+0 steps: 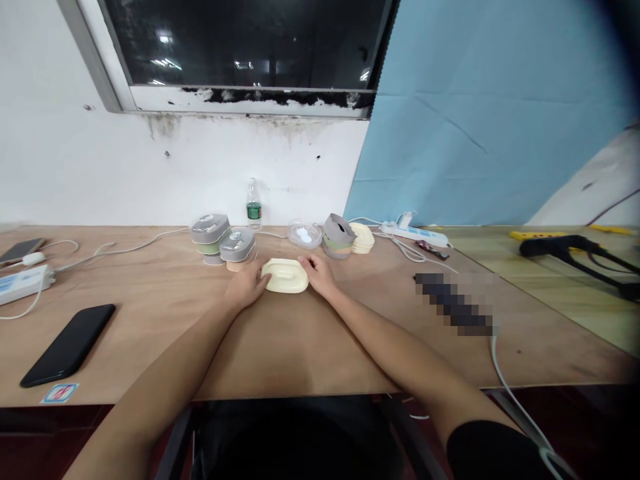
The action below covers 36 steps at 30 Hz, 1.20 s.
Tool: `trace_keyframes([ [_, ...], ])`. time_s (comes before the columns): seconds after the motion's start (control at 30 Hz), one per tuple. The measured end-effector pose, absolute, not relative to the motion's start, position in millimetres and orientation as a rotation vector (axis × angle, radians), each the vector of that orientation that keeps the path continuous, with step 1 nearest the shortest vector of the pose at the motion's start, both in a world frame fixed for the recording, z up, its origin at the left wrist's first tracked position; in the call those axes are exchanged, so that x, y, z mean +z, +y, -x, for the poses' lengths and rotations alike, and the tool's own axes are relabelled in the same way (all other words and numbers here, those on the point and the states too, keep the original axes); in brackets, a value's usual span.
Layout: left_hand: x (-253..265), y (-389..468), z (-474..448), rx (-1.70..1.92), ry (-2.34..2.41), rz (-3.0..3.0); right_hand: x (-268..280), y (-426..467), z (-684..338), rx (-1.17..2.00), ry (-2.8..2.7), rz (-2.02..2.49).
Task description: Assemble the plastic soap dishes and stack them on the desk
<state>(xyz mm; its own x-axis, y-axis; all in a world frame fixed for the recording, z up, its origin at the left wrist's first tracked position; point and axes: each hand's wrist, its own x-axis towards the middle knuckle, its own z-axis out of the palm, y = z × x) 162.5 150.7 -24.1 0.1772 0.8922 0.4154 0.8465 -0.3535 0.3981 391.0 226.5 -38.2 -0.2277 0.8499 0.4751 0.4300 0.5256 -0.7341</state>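
A cream, rounded-rectangular plastic piece like a shallow lid (287,283), with a raised oval in its middle, is between my hands at the centre of the table. My left hand (247,285) grips its left edge, thumb on the upper face. At its upper right corner, my right hand (319,275) pinches the rim. Behind my left hand stand stacked grey containers (237,245) with clear-windowed tops. Beyond my right hand are a clear round plastic lid (305,235), a stack of grey, green and orange rings (339,235) and a pile of cream pieces (362,239).
A plastic bottle (254,207) stands by the wall. Black phone (69,345) and white power strip (23,285) lie at the left. Another power strip (417,233) with cables sits back right. A pixelated dark object (453,303) and a black frame-like tool (565,248) are at the right.
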Motion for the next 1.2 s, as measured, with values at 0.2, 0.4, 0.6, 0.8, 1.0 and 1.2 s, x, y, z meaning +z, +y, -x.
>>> trace_keyframes([
  [0.2, -35.1, 155.6, -166.3, 0.658, 1.704, -2.466, -48.3, 250.6, -402.5, 0.373, -1.960, 1.301],
  [0.4, -32.6, 153.5, -163.6, 0.689, 1.641, -2.436, -40.7, 266.4, -426.2, 0.230, -1.672, 1.301],
  [0.6, -29.8, 151.9, -160.1, 0.654, 1.609, -2.415, -37.4, 286.9, -469.3, 0.144, -1.508, 1.375],
  [0.8, -36.9, 156.1, -158.2, 0.674, 1.607, -2.426, -44.6, 301.4, -485.5, 0.162, -1.577, 1.391],
  [1.0, -37.4, 157.1, -157.4, 0.652, 1.626, -2.417, -49.1, 304.9, -481.5, 0.139, -1.557, 1.380],
  [1.2, -38.6, 158.4, -155.4, 0.676, 1.595, -2.397, -44.4, 299.1, -480.6, 0.198, -1.437, 1.325],
])
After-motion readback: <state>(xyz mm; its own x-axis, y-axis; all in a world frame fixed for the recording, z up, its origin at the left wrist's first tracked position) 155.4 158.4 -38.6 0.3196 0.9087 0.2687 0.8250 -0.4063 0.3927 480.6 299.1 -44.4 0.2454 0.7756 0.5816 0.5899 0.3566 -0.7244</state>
